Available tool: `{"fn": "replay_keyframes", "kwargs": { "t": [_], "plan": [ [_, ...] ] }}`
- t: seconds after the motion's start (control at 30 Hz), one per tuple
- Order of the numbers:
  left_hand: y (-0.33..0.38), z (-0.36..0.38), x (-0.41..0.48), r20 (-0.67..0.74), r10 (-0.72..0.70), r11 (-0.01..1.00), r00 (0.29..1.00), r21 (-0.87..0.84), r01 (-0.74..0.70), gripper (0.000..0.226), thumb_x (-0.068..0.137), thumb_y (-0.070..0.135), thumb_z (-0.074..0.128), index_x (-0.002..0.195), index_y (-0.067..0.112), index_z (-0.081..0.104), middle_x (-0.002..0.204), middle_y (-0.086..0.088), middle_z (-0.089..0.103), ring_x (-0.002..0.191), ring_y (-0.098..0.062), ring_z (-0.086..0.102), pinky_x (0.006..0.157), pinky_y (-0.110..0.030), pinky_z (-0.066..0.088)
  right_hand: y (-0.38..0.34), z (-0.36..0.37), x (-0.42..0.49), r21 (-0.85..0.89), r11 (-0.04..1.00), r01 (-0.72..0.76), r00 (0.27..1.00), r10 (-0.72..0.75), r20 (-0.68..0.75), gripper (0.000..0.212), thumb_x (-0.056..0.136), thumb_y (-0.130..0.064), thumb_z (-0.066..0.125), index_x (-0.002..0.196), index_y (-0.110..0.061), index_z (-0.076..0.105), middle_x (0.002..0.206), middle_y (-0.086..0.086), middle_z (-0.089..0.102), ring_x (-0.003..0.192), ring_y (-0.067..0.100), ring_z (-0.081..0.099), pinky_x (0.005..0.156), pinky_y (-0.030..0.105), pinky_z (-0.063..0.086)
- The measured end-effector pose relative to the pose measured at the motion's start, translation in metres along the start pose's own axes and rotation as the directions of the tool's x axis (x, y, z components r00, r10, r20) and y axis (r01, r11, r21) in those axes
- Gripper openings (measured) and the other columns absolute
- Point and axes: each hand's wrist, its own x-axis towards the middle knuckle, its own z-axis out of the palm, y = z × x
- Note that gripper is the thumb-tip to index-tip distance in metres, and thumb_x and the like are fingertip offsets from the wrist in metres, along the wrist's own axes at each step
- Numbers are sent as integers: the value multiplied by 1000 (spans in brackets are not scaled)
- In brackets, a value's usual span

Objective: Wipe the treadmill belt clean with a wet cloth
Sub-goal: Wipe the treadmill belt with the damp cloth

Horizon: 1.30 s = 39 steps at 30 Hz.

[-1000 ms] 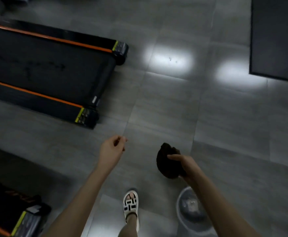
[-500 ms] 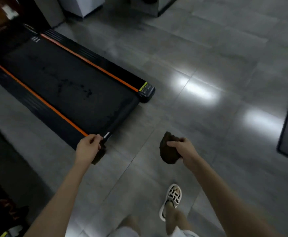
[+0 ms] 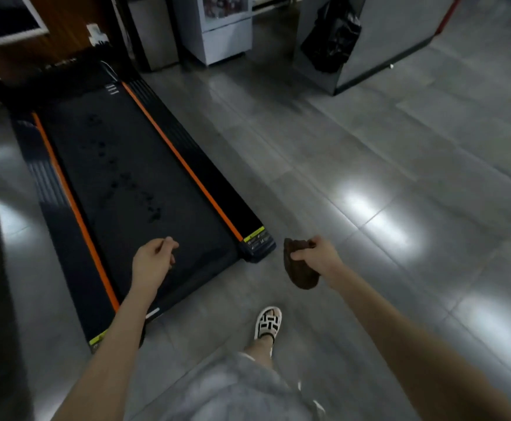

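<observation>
Grey floor tiles [image 3: 369, 165] cover the room and carry bright patches of reflected light to the right. A treadmill [image 3: 205, 177] lies flat on the tiles at the left and runs from the far wall toward the person. Its black belt [image 3: 132, 165] is bordered by two orange stripes [image 3: 181, 161], one along each side rail. A trail of dark marks [image 3: 154, 214] runs down the middle of the belt. The near right corner ends in a black end cap [image 3: 258, 244] with a yellow label.

The left hand [image 3: 152, 264] hovers over the near end of the belt. Its fingers are loosely curled toward the thumb and hold nothing. Whether it touches the belt cannot be told.

The right hand [image 3: 316, 256] is over the floor, just beside the end cap and off the belt. Its fingers and thumb are clamped on the top of a dark brown cloth [image 3: 301, 273], which hangs bunched below the hand. The cloth is clear of the treadmill.

One foot in a black-and-white sandal [image 3: 268, 323] stands on the tiles near the belt's end, below the right hand. Grey shorts [image 3: 242, 390] fill the lower edge of the view.

A white cabinet [image 3: 224, 34] stands at the far wall. A black bag [image 3: 331, 34] hangs against a grey unit [image 3: 385, 34] to its right.
</observation>
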Motion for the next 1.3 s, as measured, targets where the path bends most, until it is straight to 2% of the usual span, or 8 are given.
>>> {"fn": "replay_keyframes", "kwargs": {
  "t": [0.17, 0.4, 0.53, 0.73, 0.9, 1.03, 1.17, 1.3],
  "plan": [
    [78, 57, 72, -73, -23, 1000, 997, -10, 22, 27, 100, 23, 43, 85, 14, 64, 66, -6, 55, 62, -16, 50, 63, -27, 39, -67, -77, 99, -31, 998, 53, 997, -51, 56, 39, 82, -22, 70, 111, -12, 47, 109, 10, 56, 96, 26, 56, 87, 42, 50],
    [139, 162, 160, -162, -171, 985, 972, 11, 175, 31, 99, 25, 46, 80, 8, 65, 67, -8, 59, 64, -21, 54, 59, -29, 40, -153, -169, 252, -249, 944, 217, 955, -153, 253, 38, 83, -23, 70, 112, -12, 47, 102, 5, 54, 97, 25, 56, 81, 36, 48],
    [169, 242, 187, -242, -319, 947, 916, -48, 317, 39, 99, 24, 45, 87, -7, 65, 68, -13, 58, 60, -21, 52, 56, -32, 39, -204, -217, 342, -322, 878, 355, 913, -252, 320, 43, 79, -21, 73, 114, -10, 49, 104, 9, 56, 98, 27, 56, 84, 38, 49],
    [238, 330, 206, -360, -505, 862, 784, -167, 478, 36, 100, 24, 44, 82, -1, 63, 66, -11, 57, 58, -23, 51, 54, -31, 36, -291, -277, 446, -383, 777, 500, 834, -312, 454, 39, 76, -17, 72, 107, -12, 49, 99, 8, 55, 88, 23, 52, 76, 32, 45],
    [283, 358, 247, -459, -573, 817, 678, -253, 519, 29, 99, 24, 45, 87, 5, 64, 65, -7, 58, 58, -19, 51, 52, -29, 34, -377, -272, 516, -347, 699, 625, 730, -367, 577, 38, 76, -16, 73, 106, -11, 50, 94, 6, 54, 81, 19, 51, 60, 26, 39],
    [303, 357, 313, -517, -613, 787, 598, -324, 526, 33, 99, 25, 45, 84, 2, 63, 68, -11, 59, 58, -21, 52, 52, -30, 34, -447, -242, 568, -296, 673, 677, 657, -372, 655, 36, 77, -18, 73, 103, -14, 48, 95, 4, 53, 87, 22, 52, 71, 28, 40],
    [320, 341, 389, -562, -643, 762, 520, -403, 506, 38, 98, 27, 45, 87, -5, 63, 68, -13, 57, 58, -21, 50, 52, -29, 34, -516, -206, 610, -277, 644, 713, 606, -368, 706, 33, 77, -18, 73, 100, -12, 50, 90, 4, 55, 86, 22, 54, 71, 29, 42],
    [340, 320, 456, -610, -649, 756, 455, -452, 473, 38, 98, 27, 46, 89, -6, 63, 82, -25, 65, 62, -25, 53, 55, -30, 36, -584, -163, 648, -259, 611, 748, 553, -359, 752, 31, 76, -16, 74, 97, -6, 53, 91, 9, 59, 81, 24, 57, 68, 29, 44]
  ]
}}
